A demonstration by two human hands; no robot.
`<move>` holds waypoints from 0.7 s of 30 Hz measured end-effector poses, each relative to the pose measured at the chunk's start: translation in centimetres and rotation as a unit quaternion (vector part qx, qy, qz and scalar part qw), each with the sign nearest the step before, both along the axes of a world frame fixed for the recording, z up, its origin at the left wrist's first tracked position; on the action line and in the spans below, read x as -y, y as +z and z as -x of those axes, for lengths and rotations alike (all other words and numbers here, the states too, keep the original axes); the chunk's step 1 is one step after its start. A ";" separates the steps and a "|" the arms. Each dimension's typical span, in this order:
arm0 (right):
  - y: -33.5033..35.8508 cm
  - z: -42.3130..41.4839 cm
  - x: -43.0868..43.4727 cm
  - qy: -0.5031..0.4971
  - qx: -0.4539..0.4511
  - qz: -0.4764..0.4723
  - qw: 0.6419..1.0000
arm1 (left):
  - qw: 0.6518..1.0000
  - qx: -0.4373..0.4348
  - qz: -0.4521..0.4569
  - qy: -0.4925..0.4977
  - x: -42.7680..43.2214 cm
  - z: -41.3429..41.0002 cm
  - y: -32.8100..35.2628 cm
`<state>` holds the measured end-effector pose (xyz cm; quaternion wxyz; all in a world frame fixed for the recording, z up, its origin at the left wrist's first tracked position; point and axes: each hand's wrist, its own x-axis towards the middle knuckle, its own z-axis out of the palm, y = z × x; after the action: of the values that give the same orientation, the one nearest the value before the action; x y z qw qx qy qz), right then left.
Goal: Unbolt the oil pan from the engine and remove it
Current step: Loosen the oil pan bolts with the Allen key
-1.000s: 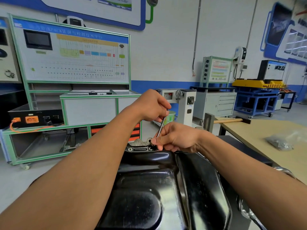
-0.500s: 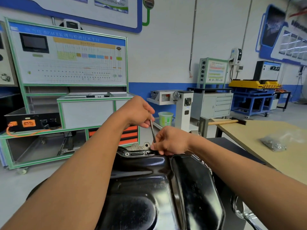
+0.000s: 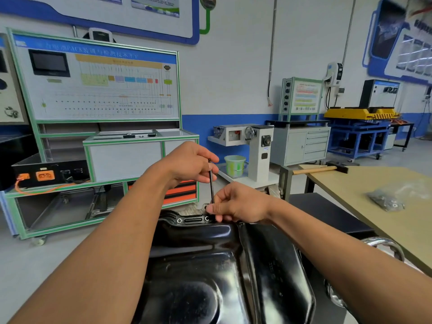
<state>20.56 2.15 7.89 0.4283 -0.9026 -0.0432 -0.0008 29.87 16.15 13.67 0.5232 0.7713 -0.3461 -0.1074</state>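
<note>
A glossy black oil pan point(image 3: 210, 265) fills the lower middle, its far flange showing two bolt holes point(image 3: 179, 220). A thin dark hex key point(image 3: 211, 181) stands nearly upright over the flange's far edge. My left hand point(image 3: 189, 162) grips the top of the key. My right hand point(image 3: 238, 203) pinches its lower end just above the flange, hiding the tip and any bolt under it.
A wooden table point(image 3: 374, 183) stands to the right with a hammer point(image 3: 320, 169) and a plastic bag of small parts point(image 3: 388, 197). A green-framed training bench point(image 3: 98, 127) and a white stand with a green bucket point(image 3: 235, 164) lie beyond the pan.
My left hand swung the top of the hex key from leaning right to nearly upright. My right hand kept its pinch at the lower end of the key.
</note>
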 end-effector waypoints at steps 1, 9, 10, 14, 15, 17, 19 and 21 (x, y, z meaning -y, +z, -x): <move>-0.1 0.0 0.0 0.001 -0.001 -0.003 1.000 | 1.000 0.005 -0.004 -0.005 0.2 0.0 -0.1; -0.7 0.2 -0.6 -0.018 0.057 -0.014 0.998 | 1.000 -0.013 0.005 -0.022 0.3 -0.6 -0.3; -0.7 0.2 -0.8 -0.022 0.064 -0.005 0.998 | 1.000 -0.017 0.007 -0.024 0.3 -0.6 -0.3; -0.4 0.6 -1.2 -0.034 0.066 0.009 0.997 | 0.999 -0.027 0.013 -0.026 0.1 -0.9 -0.6; -0.3 0.6 -1.3 -0.035 0.064 0.010 0.997 | 0.999 -0.026 0.013 -0.028 0.2 -0.9 -0.7; -0.1 0.7 -1.5 -0.039 0.061 0.014 0.997 | 0.999 -0.024 0.010 -0.035 0.6 -1.0 -0.8; 0.0 0.5 -1.9 -0.048 0.058 0.016 0.997 | 0.999 -0.021 0.005 -0.040 1.1 -1.1 -1.0; 0.0 0.1 -2.2 -0.065 0.048 0.019 0.997 | 0.999 -0.019 0.006 -0.036 1.4 -1.0 -1.2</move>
<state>20.45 4.39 7.89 0.4077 -0.9104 -0.0051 -0.0708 30.86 14.71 12.44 0.5303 0.7528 -0.3646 -0.1387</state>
